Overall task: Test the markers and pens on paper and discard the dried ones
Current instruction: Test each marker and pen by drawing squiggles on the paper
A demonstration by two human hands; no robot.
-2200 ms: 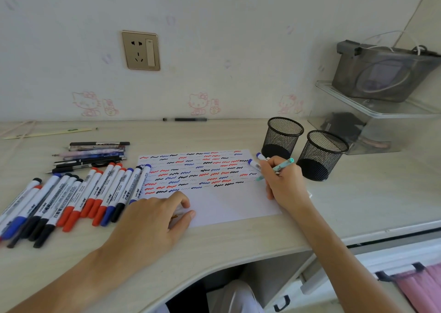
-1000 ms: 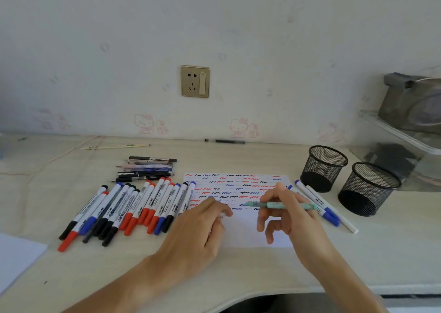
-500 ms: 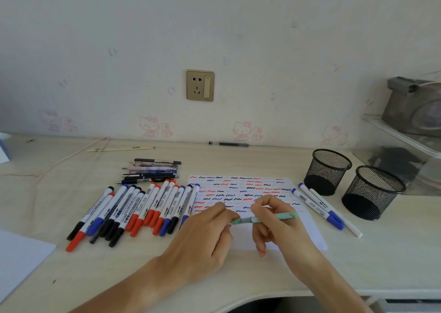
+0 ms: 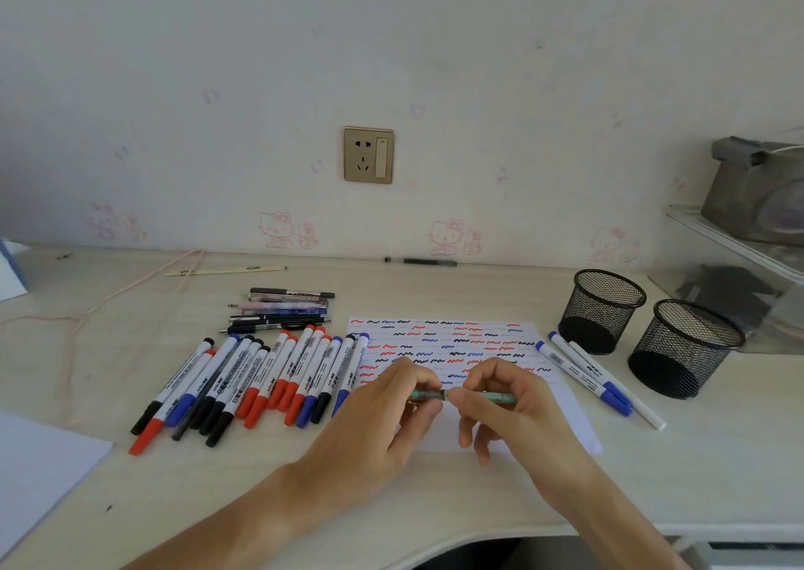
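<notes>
Both hands hold a teal pen (image 4: 496, 396) level above the test paper (image 4: 452, 343), which is covered in red, blue and black squiggles. My left hand (image 4: 383, 413) pinches the pen's cap end (image 4: 428, 394). My right hand (image 4: 513, 408) pinches the barrel. A row of red, blue and black markers (image 4: 269, 374) lies left of the paper. A stack of thin pens (image 4: 283, 310) sits behind them. Two blue-capped markers (image 4: 583, 371) lie right of the paper.
Two black mesh cups (image 4: 604, 308) (image 4: 683, 347) stand at the right. A clear shelf with a grey pouch (image 4: 757, 195) is at the far right. A black pen (image 4: 424, 261) and a pale stick (image 4: 222, 270) lie near the wall. White paper (image 4: 39, 469) and a cord (image 4: 100, 308) lie at the left.
My right hand brought the teal pen from the paper's right side to the middle. My left hand left the paper and took hold of the pen's cap end. The view rose.
</notes>
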